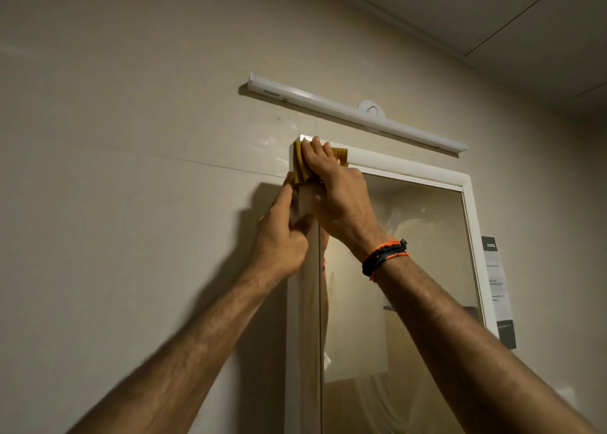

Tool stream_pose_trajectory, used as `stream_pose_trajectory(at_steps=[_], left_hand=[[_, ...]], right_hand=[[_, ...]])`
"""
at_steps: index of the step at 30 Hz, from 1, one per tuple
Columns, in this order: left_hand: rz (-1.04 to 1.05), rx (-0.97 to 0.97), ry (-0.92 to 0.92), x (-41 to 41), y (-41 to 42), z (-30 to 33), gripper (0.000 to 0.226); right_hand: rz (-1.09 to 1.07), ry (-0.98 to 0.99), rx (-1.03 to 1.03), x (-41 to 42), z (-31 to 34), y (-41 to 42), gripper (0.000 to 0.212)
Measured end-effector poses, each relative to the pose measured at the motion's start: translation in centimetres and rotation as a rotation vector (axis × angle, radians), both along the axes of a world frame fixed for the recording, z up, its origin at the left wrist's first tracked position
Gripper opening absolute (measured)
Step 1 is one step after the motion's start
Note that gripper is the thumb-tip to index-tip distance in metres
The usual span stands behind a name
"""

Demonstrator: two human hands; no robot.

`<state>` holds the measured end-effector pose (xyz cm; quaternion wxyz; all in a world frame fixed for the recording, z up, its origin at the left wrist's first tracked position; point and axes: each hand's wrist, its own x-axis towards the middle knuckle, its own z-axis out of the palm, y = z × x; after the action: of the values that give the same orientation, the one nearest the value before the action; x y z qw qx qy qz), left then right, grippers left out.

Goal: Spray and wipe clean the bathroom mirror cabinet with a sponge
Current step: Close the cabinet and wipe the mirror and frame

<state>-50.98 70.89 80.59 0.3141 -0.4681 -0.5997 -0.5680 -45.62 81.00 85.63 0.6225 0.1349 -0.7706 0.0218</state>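
Observation:
The white-framed mirror cabinet (410, 167) hangs on the beige wall, its glass streaked. A mustard-yellow sponge (300, 166) lies against the cabinet's top left corner. My right hand (335, 187) presses on the sponge with fingers laid flat over it, and the wrist wears a dark and orange band. My left hand (284, 236) grips the cabinet's left edge just below the corner, thumb on the front and fingers round the side. No spray bottle is in view.
A white tube light (345, 111) is fixed to the wall just above the cabinet. A paper label (497, 289) hangs down the cabinet's right side. The ceiling meets the wall at the upper right.

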Motion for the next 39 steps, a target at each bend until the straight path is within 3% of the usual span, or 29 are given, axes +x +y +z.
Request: stream_pose_trajectory(at_steps=[4, 13, 18, 21, 25, 30, 35, 39], left_hand=[[-0.029, -0.024, -0.008, 0.0, -0.5, 0.1, 0.068], [-0.367, 0.023, -0.110, 1.0, -2.0, -1.7, 0.039], [-0.534, 0.032, -0.205, 0.5, -2.3, -4.6, 0.056], [-0.555, 0.055, -0.251, 0.3, -2.4, -6.9, 0.070], [-0.569, 0.053, -0.289, 0.2, -2.5, -9.9, 0.070], [-0.573, 0.059, -0.340, 0.6, -2.4, -12.5, 0.058], [-0.559, 0.069, -0.413, 0.6, -2.6, -14.4, 0.070], [-0.536, 0.026, -0.415, 0.7, -3.0, -16.1, 0.068]], right_hand=[[-0.126, 0.008, 0.085, 0.2, 0.1, 0.1, 0.069], [-0.041, -0.043, 0.096, 1.1, -2.5, -0.1, 0.059], [-0.008, -0.035, 0.075, 0.3, -8.9, 0.2, 0.055], [0.025, -0.014, 0.042, 0.0, -13.1, 0.0, 0.061], [0.047, -0.046, -0.014, 0.4, -16.5, -0.8, 0.063], [0.020, -0.123, -0.051, 1.0, -15.2, -1.1, 0.063], [-0.021, -0.094, -0.052, 0.9, -11.5, -1.4, 0.068], [0.000, -0.080, -0.057, 0.6, -14.2, -1.2, 0.068]])
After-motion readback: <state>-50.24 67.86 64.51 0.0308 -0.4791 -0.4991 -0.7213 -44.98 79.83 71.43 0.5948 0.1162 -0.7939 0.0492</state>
